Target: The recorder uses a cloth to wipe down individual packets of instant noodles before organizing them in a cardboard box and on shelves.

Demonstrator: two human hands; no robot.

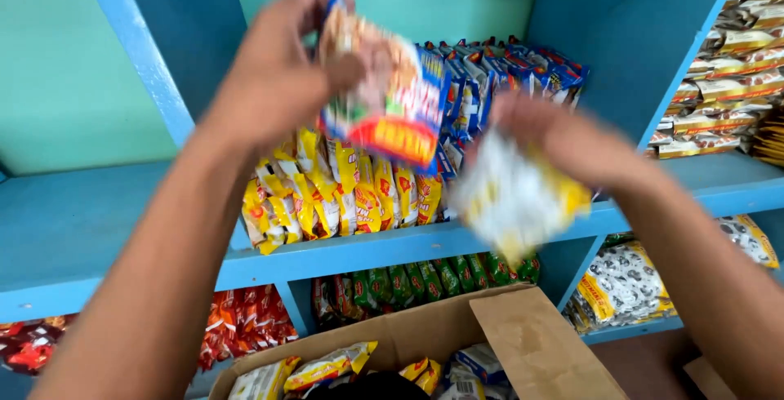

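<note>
My left hand (273, 73) is raised before a blue shelf (98, 228) and grips a blue, red and white snack packet (392, 98) by its top edge. My right hand (563, 135) holds a white and yellow packet (514, 200), blurred by motion, just below and right of the blue one. Behind both hands stand a row of yellow packets (343, 192) and a row of blue packets (506, 73) on the same shelf.
An open cardboard box (531, 343) with several packets inside sits below. The lower shelf holds red packets (245, 322), green packets (425, 277) and white and yellow bags (625, 286). Gold and white packets (727, 82) fill the right-hand bay.
</note>
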